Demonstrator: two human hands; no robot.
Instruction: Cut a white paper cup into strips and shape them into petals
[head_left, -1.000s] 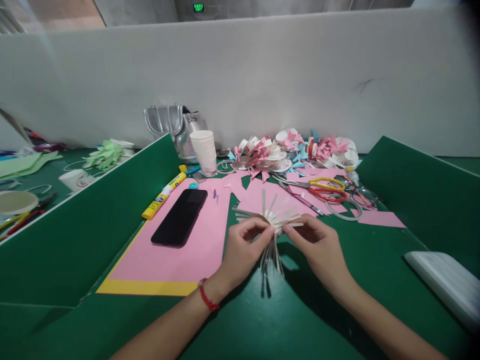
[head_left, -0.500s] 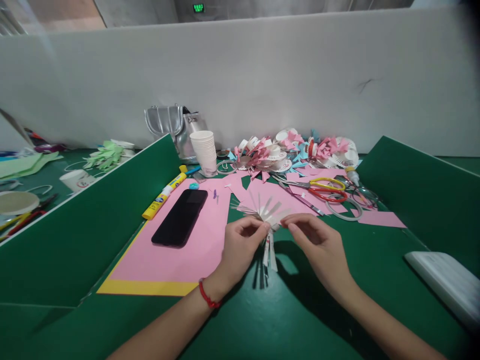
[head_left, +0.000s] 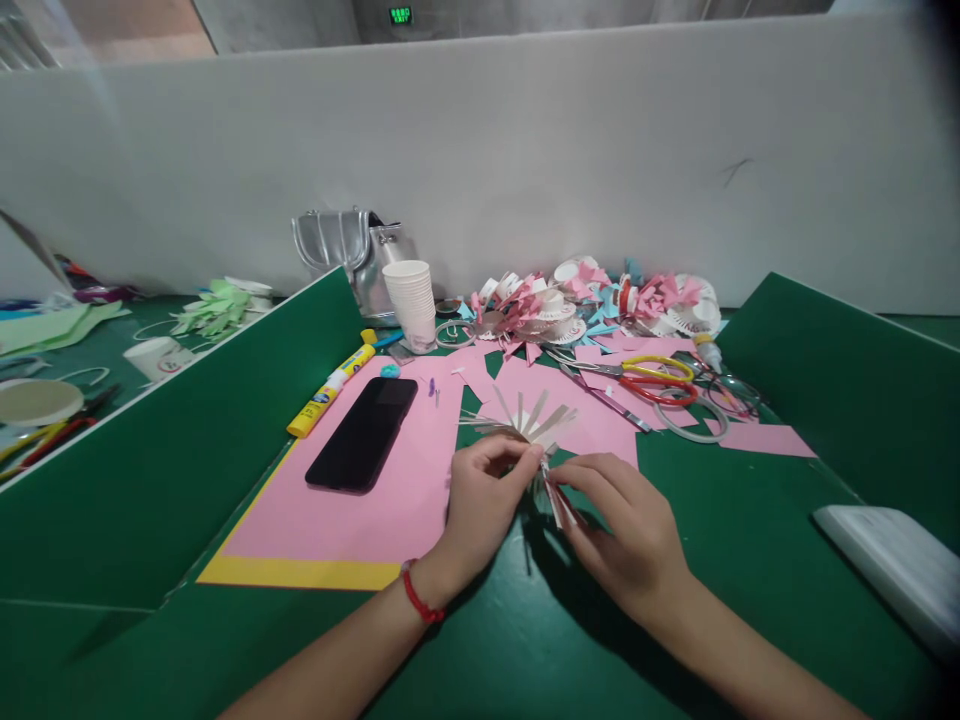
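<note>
Above the green table I hold a white paper cup cut into thin strips point(head_left: 534, 428), its strips fanned out away from me and a few hanging down toward me. My left hand point(head_left: 491, 500) pinches it near the centre, thumb on top; a red braided bracelet circles that wrist. To its right, my right hand point(head_left: 626, 525) has the hanging strips between its thumb and fingers. The fingertips partly hide those strips. Beyond the cup lie pink paper pieces point(head_left: 600, 440).
A black phone point(head_left: 364, 435) lies on pink paper point(head_left: 337, 530) at left, beside yellow glue sticks point(head_left: 330, 390). Stacked paper cups point(head_left: 410, 305), a silver bag point(head_left: 349, 250) and a paper-flower pile point(head_left: 540, 310) stand behind. Scissors point(head_left: 652, 375) lie at right, near a white box-like object point(head_left: 889, 560). Green dividers point(head_left: 847, 380) flank the table.
My right hand has moved down and toward me, from the cup's right edge to the hanging strips, and now grips them. My left hand keeps its pinch.
</note>
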